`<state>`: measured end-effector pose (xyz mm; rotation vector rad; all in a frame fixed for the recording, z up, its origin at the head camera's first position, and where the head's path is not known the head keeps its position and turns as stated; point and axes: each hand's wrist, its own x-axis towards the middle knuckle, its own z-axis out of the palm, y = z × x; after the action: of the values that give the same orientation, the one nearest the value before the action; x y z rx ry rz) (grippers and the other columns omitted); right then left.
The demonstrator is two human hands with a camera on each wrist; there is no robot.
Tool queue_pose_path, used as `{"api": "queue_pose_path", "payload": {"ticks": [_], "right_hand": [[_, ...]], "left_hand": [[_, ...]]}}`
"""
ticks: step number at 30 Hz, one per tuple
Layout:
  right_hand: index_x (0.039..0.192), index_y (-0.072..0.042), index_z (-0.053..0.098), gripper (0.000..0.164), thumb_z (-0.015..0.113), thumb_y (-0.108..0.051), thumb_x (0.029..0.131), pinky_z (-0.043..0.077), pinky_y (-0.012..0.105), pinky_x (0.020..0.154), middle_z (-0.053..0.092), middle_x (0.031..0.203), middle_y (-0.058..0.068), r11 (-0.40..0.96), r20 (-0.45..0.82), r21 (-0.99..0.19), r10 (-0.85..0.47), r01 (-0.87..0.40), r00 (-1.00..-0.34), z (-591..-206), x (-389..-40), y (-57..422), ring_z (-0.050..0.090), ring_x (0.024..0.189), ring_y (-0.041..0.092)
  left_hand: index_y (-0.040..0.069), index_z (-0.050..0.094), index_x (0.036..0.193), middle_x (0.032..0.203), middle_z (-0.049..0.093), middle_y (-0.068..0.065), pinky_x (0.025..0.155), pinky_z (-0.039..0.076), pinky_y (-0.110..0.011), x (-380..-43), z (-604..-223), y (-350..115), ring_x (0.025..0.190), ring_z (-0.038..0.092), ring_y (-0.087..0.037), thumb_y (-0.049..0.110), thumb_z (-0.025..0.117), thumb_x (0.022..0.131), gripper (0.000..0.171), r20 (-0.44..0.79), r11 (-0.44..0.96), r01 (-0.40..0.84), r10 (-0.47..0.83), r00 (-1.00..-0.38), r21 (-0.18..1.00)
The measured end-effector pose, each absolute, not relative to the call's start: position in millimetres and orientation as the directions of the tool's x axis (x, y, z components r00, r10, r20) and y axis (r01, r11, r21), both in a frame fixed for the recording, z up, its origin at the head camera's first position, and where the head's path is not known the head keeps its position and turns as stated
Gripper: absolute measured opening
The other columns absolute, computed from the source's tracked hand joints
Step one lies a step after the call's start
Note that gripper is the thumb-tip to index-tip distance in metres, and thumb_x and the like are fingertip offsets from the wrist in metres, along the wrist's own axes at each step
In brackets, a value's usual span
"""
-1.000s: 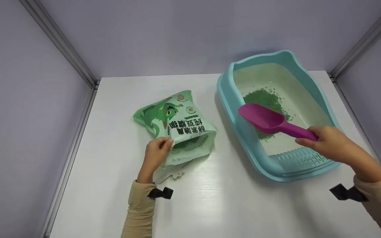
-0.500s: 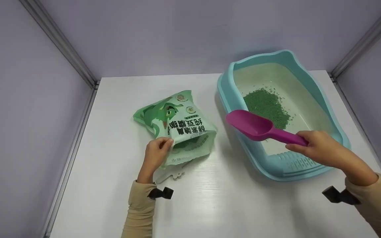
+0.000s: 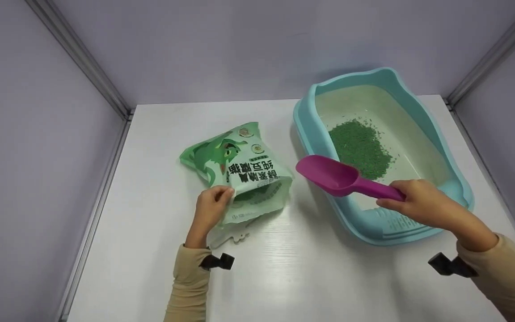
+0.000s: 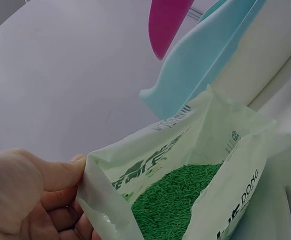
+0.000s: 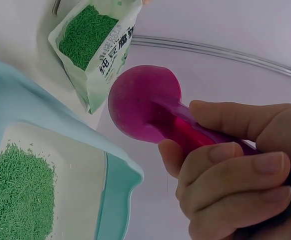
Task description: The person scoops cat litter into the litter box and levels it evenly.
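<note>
We see two hands at work over a white table [image 3: 275, 277]. The left hand [image 3: 213, 208] pinches the edge of a green bag [image 3: 244, 161] between thumb and fingers, right by the bag's mouth. The bag lies on the table, left of the middle, with its mouth turned toward the person. On its front we spot a green cartoon animal and big black writing. When we look in from the left wrist, we see lots of little green bits [image 4: 165, 205] inside.

The right hand [image 3: 423, 201] grips the handle of a pink scoop [image 3: 335, 176], with its fingers curled around it. The scoop is up in the air. Its round end sticks out past the left side of a blue tub [image 3: 315, 129] and points toward the bag, but it does not touch the bag.

The tub sits on the right of the table, and its floor is pale. On that floor we see a flat green heap [image 3: 360, 147] of the same kind of bits. A small pale thing [image 3: 235, 235] pokes out from under the bag, and we can't tell what it is. Both arms wear tan sleeves [image 3: 190, 281].
</note>
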<state>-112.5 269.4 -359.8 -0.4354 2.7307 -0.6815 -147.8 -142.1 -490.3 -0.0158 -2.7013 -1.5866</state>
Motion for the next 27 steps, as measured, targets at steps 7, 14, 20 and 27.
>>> {"api": "queue_pose_path", "payload": {"ticks": [7, 14, 20, 27], "right_hand": [[0.082, -0.005, 0.063, 0.021, 0.066, -0.024, 0.091, 0.028, 0.018, 0.047, 0.039, 0.059, -0.007, 0.832, -0.236, -0.514, -0.370, -0.208, -0.899, -363, -112, 264, 0.031, 0.050, 0.000], [0.081, -0.006, 0.062, 0.022, 0.067, -0.025, 0.090, 0.028, 0.018, 0.048, 0.038, 0.059, -0.007, 0.827, -0.234, -0.513, -0.394, -0.232, -0.889, -366, -113, 258, 0.031, 0.051, 0.000], [0.080, -0.006, 0.063, 0.022, 0.068, -0.026, 0.090, 0.030, 0.018, 0.048, 0.042, 0.059, -0.007, 0.816, -0.230, -0.523, -0.414, -0.247, -0.880, -370, -113, 253, 0.034, 0.051, 0.000], [0.076, -0.006, 0.061, 0.022, 0.069, -0.023, 0.088, 0.030, 0.018, 0.048, 0.042, 0.058, -0.007, 0.809, -0.223, -0.523, -0.434, -0.268, -0.873, -377, -113, 242, 0.035, 0.052, 0.002]], "left_hand": [[-0.003, 0.071, 0.093, 0.078, 0.065, -0.017, 0.063, 0.041, -0.022, -148, -489, -142, 0.066, 0.048, -0.010, 0.014, 0.061, 0.095, 0.020, 0.008, 0.483, 0.009, 0.004, -1.000, 0.876], [-0.003, 0.071, 0.094, 0.078, 0.066, -0.017, 0.064, 0.041, -0.022, -147, -489, -142, 0.066, 0.048, -0.009, 0.015, 0.061, 0.095, 0.021, 0.003, 0.478, 0.003, 0.002, -1.000, 0.878], [-0.002, 0.071, 0.094, 0.076, 0.064, -0.014, 0.064, 0.041, -0.024, -149, -490, -142, 0.065, 0.047, -0.010, 0.015, 0.060, 0.095, 0.020, -0.016, 0.472, -0.015, -0.002, -1.000, 0.882], [-0.001, 0.072, 0.095, 0.077, 0.064, -0.014, 0.064, 0.040, -0.023, -148, -490, -141, 0.066, 0.048, -0.010, 0.015, 0.061, 0.095, 0.020, -0.030, 0.478, -0.033, -0.014, -0.999, 0.878]]}}
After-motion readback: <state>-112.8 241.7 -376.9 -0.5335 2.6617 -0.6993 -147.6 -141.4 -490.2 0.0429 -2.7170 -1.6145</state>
